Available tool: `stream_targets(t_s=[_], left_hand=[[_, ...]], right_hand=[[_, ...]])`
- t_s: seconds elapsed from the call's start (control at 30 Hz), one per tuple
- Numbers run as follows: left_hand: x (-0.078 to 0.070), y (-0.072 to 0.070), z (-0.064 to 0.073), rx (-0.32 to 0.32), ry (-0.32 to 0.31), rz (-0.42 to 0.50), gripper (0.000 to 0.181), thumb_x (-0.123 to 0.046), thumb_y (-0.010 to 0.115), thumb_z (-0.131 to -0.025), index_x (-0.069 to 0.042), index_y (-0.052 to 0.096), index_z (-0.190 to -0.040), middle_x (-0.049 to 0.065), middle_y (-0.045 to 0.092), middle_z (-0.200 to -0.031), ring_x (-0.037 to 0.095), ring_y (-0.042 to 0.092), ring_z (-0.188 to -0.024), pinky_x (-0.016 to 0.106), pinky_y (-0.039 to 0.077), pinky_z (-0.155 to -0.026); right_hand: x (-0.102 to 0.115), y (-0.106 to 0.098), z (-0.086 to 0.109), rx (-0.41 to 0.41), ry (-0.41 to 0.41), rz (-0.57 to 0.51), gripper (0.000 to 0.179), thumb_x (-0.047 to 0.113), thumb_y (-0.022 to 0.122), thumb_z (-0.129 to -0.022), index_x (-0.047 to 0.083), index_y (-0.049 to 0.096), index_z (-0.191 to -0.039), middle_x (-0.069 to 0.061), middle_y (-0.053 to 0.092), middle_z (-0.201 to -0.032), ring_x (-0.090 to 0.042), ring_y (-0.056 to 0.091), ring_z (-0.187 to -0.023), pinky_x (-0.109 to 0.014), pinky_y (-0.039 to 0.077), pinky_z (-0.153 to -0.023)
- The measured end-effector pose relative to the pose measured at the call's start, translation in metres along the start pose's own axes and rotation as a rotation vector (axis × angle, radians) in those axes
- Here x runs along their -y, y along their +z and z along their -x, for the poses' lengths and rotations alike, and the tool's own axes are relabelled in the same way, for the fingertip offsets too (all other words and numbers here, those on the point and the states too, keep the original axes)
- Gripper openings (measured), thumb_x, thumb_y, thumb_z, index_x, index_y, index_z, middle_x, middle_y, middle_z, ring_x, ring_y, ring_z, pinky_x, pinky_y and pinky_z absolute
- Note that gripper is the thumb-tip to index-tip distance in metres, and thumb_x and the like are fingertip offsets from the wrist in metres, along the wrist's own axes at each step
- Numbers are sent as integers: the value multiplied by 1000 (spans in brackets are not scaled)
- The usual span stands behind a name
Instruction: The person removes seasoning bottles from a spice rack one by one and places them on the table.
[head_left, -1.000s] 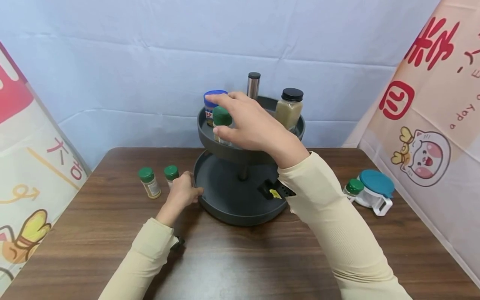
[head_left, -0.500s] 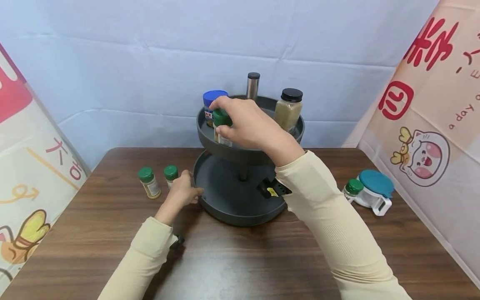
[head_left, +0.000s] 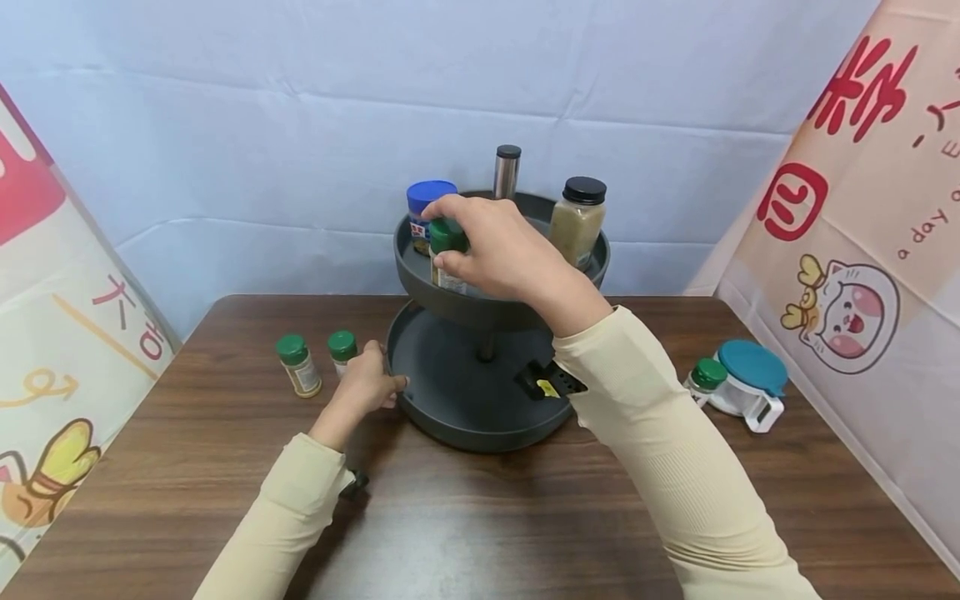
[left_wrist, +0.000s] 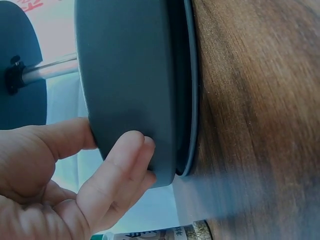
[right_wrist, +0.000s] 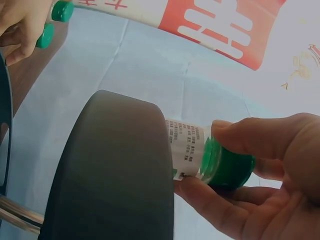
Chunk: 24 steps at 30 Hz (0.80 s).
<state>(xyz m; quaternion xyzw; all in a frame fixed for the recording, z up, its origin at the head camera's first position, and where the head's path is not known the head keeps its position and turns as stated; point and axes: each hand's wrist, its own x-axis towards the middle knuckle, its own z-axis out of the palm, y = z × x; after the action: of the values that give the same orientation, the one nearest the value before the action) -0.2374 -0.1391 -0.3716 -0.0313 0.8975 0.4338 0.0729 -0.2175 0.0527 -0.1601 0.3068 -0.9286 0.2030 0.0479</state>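
A dark grey two-tier round spice rack [head_left: 480, 437] stands on the table. My left hand [head_left: 365, 382] grips its lower tier at the left, thumb over the rim and fingers against the outer wall [left_wrist: 130, 90]. Over the upper tier, my right hand [head_left: 502, 250] holds a green-capped spice jar [head_left: 447, 242] between thumb and fingers. The right wrist view shows the thumb on the jar's cap [right_wrist: 230, 167], with its lower part hidden behind the tier wall. Behind it on the upper tier is a blue-lidded jar [head_left: 431, 196]. A black-lidded jar [head_left: 577, 221] stands at that tier's right side.
Two green-capped jars, one farther left [head_left: 300, 367] and one partly behind the left hand [head_left: 342, 344], stand on the table [head_left: 450, 517]. At right are another green-capped jar [head_left: 707, 377] and a white, teal-lidded container [head_left: 752, 367]. The rack's metal post [head_left: 507, 171] rises at the centre.
My right hand has come down slightly, and its fingers have closed in on the green-capped jar. The left hand stays at the lower tier's rim.
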Motion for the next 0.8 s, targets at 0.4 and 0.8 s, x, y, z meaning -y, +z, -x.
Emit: stream_targets(t_s=[0.4, 0.8], left_hand=[[-1, 0, 1, 6, 8, -13, 63, -7, 66, -86, 10, 29, -133, 17, 58, -75, 19, 62, -58, 28, 52, -54], [-1, -1, -1, 9, 7, -50, 63, -10, 66, -86, 9, 29, -133, 14, 58, -71, 18, 61, -57, 28, 50, -55]], right_hand=[[-6, -13, 9, -107, -15, -111, 48, 15, 67, -85, 15, 55, -131, -6, 58, -117, -19, 54, -80, -31, 44, -67], [-10, -20, 13, -218, -62, -154, 44, 14, 67, -84, 13, 58, -127, -5, 59, -102, -20, 50, -74, -31, 41, -64]])
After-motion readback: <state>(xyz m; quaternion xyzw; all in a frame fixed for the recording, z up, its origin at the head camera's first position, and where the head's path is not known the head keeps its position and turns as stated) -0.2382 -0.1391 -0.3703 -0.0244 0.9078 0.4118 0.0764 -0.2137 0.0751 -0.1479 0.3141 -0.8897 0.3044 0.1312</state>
